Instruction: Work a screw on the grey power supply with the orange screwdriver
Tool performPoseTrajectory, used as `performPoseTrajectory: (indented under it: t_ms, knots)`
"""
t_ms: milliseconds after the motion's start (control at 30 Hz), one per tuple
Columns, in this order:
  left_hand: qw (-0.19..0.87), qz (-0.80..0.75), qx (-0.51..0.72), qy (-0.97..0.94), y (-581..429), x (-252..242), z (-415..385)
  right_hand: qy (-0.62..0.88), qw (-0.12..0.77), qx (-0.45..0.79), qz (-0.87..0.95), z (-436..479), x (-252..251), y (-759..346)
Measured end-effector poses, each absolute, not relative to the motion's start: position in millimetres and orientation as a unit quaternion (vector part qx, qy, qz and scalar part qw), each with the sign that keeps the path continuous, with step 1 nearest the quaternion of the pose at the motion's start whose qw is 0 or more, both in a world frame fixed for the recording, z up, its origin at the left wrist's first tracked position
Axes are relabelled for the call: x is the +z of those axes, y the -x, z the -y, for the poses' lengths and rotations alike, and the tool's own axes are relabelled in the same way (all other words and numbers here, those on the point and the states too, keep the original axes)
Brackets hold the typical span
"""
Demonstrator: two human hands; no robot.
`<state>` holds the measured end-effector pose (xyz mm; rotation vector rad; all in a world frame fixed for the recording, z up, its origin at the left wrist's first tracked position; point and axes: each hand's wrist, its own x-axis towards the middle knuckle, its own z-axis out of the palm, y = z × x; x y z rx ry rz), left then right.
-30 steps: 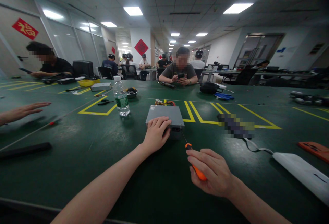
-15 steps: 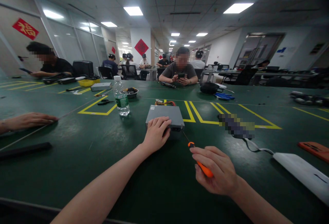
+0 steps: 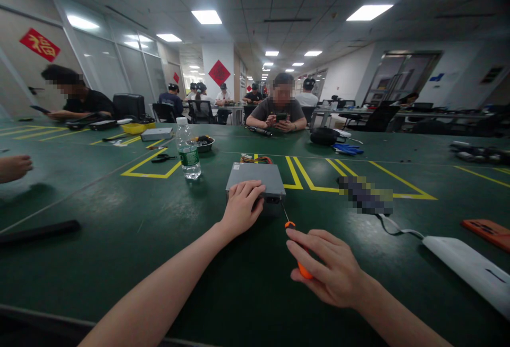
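A grey metal computer power supply unit (image 3: 261, 174) lies on the green table in front of me, its cables bunched at the far side. My left hand (image 3: 244, 202) grips its near left part, fingers over the top. In my right hand (image 3: 324, 267) is a screwdriver (image 3: 305, 271) with an orange handle, held between thumb and fingers. Its thin shaft slants up to the near right corner of the unit, close to the power socket. Whether the tip sits in a screw is too small to tell.
A water bottle (image 3: 189, 153) stands left of the unit, with a metal bowl (image 3: 205, 145) behind it. At right lie a white power bank-like slab (image 3: 466, 267) with a cable and an orange phone (image 3: 488, 233). Another person's hand (image 3: 15, 168) is at far left; a person (image 3: 279, 105) sits opposite.
My right hand and the screwdriver handle have shifted slightly left, so the shaft stands steeper. My left hand and the unit stay put. The other person's hand at left has lifted and drawn back.
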<state>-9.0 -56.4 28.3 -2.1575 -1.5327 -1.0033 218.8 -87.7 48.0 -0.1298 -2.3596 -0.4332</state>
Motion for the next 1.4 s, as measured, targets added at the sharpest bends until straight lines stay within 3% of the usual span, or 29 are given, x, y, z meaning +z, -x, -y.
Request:
performPoseTrajectory:
  t_ms: [267,667,1067,1267,1400]
  knots:
    - [0.151,0.537,-0.353,0.751,10.4,29.1,57.5,0.066,0.423,-0.189,0.884,86.0,46.1,-218.7]
    - [0.153,0.537,-0.348,0.753,10.2,27.9,54.1,0.059,0.312,-0.153,0.936,88.2,45.7,-222.5]
    - [0.149,0.535,-0.346,0.756,9.8,26.8,53.7,0.056,0.368,-0.123,0.920,87.1,36.9,-221.2]
    - [0.150,0.531,-0.350,0.757,9.6,27.1,53.7,0.041,0.311,-0.136,0.940,89.3,41.9,-222.2]
    - [0.153,0.529,-0.355,0.755,8.7,26.4,52.9,0.034,0.320,-0.142,0.936,88.6,41.5,-221.4]
